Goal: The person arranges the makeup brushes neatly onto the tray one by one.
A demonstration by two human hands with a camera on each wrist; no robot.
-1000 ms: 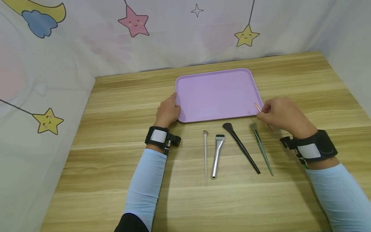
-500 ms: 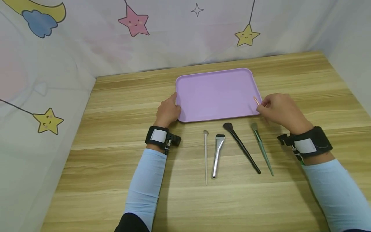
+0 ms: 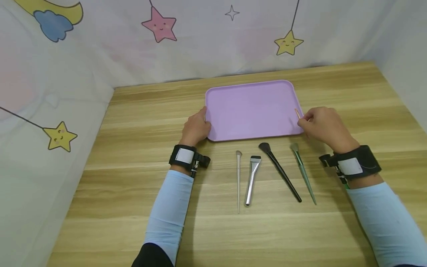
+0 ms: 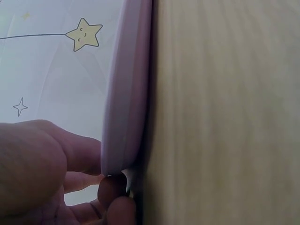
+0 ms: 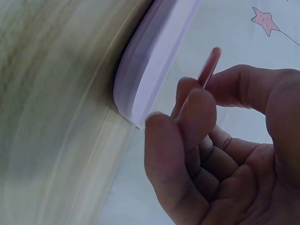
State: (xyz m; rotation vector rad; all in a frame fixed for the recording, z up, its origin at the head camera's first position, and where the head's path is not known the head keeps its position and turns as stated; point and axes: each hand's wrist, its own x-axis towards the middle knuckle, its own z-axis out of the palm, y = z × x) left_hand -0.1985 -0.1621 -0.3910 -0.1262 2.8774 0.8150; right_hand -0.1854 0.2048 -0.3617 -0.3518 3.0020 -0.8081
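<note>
My left hand (image 3: 196, 128) grips the lilac tray (image 3: 250, 111) at its near left corner. In the left wrist view the thumb lies against the tray's rim (image 4: 123, 93), with curled fingers under the corner. At the tray's right side, my right hand (image 3: 325, 127) pinches a thin copper-coloured stick (image 3: 297, 113). The right wrist view shows the stick's rounded tip (image 5: 213, 58) rising between thumb and fingers; its other end is hidden. In front of the tray lie a thin pale brush (image 3: 238, 181), a flat silver brush (image 3: 251, 181), a black brush (image 3: 282, 174) and a green brush (image 3: 304, 176).
The wooden table (image 3: 150, 118) reaches back to a white cloth (image 3: 200, 44) printed with stars, a moon and a cloud. The brushes lie between my forearms, their bristles toward the tray.
My right hand has shifted slightly away from me, bringing the stick's tip farther over the tray's right edge. My left hand keeps its place on the tray. The head view has tilted a little.
</note>
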